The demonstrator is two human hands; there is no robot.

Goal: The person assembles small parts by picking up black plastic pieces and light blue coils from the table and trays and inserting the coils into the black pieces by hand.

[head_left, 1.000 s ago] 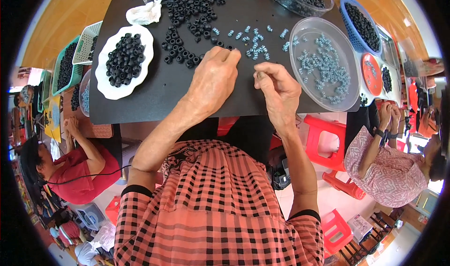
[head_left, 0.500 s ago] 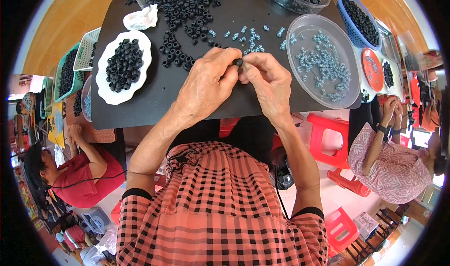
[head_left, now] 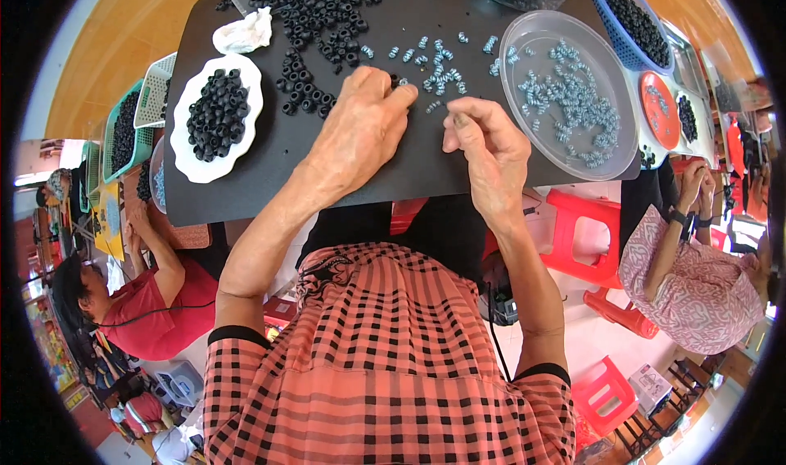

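My left hand [head_left: 364, 129] is closed above the table, its fingers curled round a small black round piece [head_left: 395, 79], only a sliver of which shows at the fingertips. Just right of it, my right hand [head_left: 491, 142] has its thumb up and its fingers loosely bent and parted, with nothing visible in them. Small blue-silver coil springs [head_left: 443, 78] lie scattered beyond both hands. Past my left hand spreads a heap of black round hollow pieces [head_left: 336, 23]. A clear round tray [head_left: 512, 121] with many more springs stands beside my right hand.
To the left, a white scalloped plate [head_left: 192, 170] holds black pieces, near a crumpled white cloth [head_left: 243, 33]. A clear tub [head_left: 524, 0] and a blue basket [head_left: 602, 23] stand at the far right. Co-workers sit at both sides, and a red stool [head_left: 565, 227] is below the table edge.
My hands have parted from the black piece they held together. The right has moved right and loosened; the left stays closed, turned slightly.
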